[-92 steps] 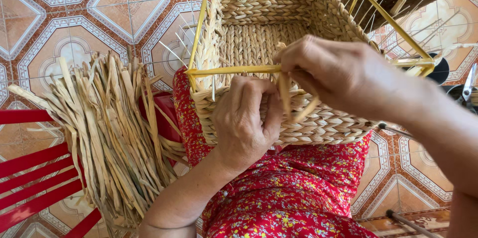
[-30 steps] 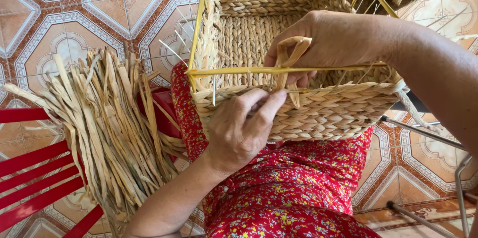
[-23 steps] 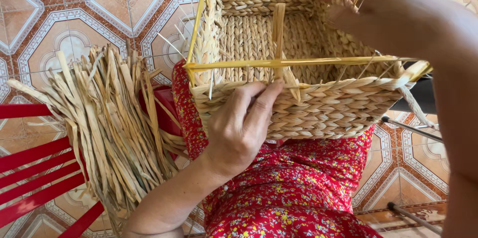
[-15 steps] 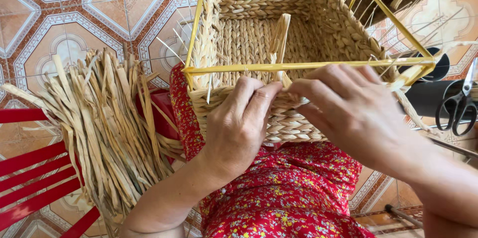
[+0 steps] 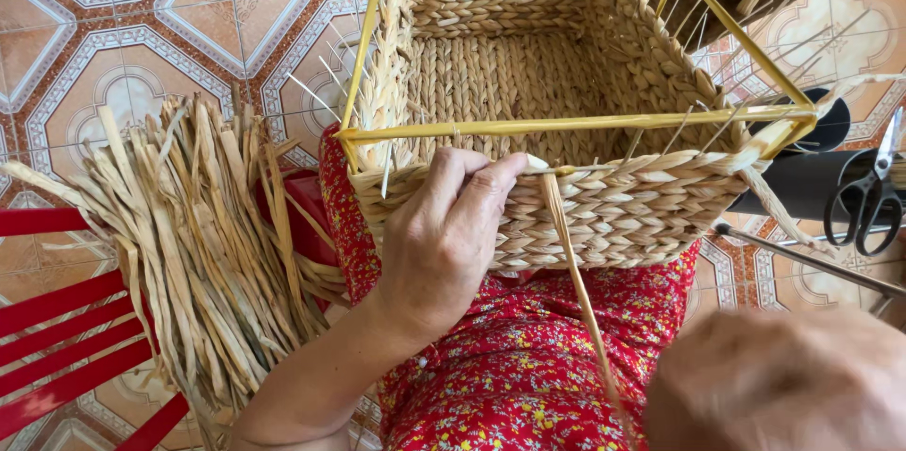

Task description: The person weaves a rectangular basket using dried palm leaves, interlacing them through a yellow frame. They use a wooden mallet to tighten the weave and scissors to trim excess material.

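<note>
My left hand (image 5: 444, 243) is pressed flat-ish against the near wall of the basket (image 5: 604, 196), fingers curled over the top woven row and pinching the spot where a flat straw strand (image 5: 576, 291) comes out. That strand runs down from the basket rim toward my right hand (image 5: 783, 385), which sits blurry at the bottom corner; looks like it's pulling the strand, but I honestly can't tell how the fingers are closed.

The basket is on my lap, on the red flowered fabric (image 5: 528, 366). It's a boxy thing, thick braided ropes of pale dried grass wound in chunky rows around a yellow metal frame (image 5: 566, 123), with thin wire uprights sticking above the weave. The top bar of the frame is still bare.

Left of the basket there's a big loose bundle of dried flat straw (image 5: 189, 243) lying over a red slatted chair (image 5: 57, 319). Right of the basket, black scissors (image 5: 868, 192). Patterned floor tiles (image 5: 142, 26) under it all.
</note>
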